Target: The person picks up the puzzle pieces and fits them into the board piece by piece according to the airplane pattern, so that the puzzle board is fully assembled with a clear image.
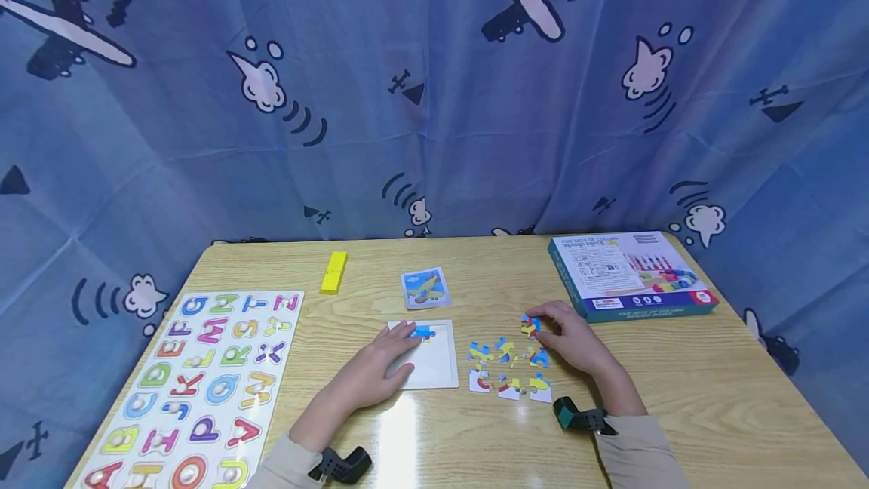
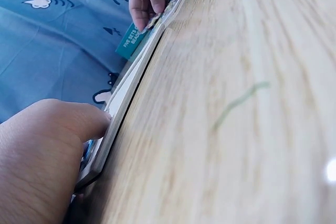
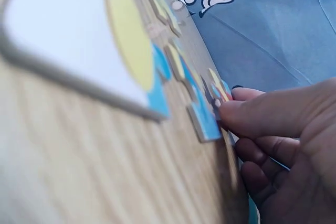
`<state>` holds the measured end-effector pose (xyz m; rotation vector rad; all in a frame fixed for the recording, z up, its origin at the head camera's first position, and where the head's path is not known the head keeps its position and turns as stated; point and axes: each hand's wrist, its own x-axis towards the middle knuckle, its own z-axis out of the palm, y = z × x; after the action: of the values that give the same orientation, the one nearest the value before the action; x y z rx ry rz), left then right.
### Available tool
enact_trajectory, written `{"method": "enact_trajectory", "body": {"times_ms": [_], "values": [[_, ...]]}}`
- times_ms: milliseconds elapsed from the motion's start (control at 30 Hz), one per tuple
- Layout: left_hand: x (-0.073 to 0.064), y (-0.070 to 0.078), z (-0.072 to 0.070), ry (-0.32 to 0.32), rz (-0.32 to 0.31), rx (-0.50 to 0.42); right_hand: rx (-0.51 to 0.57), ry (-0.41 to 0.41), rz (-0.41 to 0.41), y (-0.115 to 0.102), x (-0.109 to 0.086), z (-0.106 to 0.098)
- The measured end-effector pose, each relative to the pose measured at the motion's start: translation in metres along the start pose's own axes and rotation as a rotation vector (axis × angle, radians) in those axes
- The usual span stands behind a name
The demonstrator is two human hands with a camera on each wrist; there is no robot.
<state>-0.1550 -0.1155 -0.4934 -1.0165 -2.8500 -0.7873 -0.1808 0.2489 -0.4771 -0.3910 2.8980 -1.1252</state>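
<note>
My left hand (image 1: 366, 370) rests over the left side of a white puzzle tray (image 1: 434, 367), its fingers nearly straight and its thumb on the tray. A blue jigsaw piece (image 1: 425, 333) lies at the tray's top, beside the fingertips and partly covered by them. To the right, my right hand (image 1: 575, 343) pinches a blue, yellow and red jigsaw piece (image 1: 529, 325) between thumb and fingers; the right wrist view shows this grip (image 3: 224, 92) from the side. Below it, several loose jigsaw pieces (image 1: 505, 349) lie in rough rows between tray and hand.
Behind the tray lies a picture card (image 1: 426, 289) with a yellow airplane. Two joined yellow blocks (image 1: 333, 272) lie farther left. A letter board (image 1: 224, 357) fills the table's left side. A boxed bead set (image 1: 631, 278) sits at the back right, before a blue curtain (image 1: 434, 96).
</note>
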Motion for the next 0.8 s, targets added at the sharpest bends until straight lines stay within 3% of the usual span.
{"method": "enact_trajectory", "body": {"times_ms": [267, 567, 800], "values": [[0.001, 0.000, 0.001, -0.019, -0.015, -0.003, 0.000, -0.016, 0.008, -0.016, 0.001, 0.005], [0.002, -0.001, 0.002, -0.022, -0.022, -0.005, 0.001, -0.021, -0.074, -0.036, 0.003, 0.013], [0.000, -0.002, 0.001, -0.003, -0.015, -0.001, 0.023, -0.034, -0.074, -0.056, 0.008, 0.026]]}}
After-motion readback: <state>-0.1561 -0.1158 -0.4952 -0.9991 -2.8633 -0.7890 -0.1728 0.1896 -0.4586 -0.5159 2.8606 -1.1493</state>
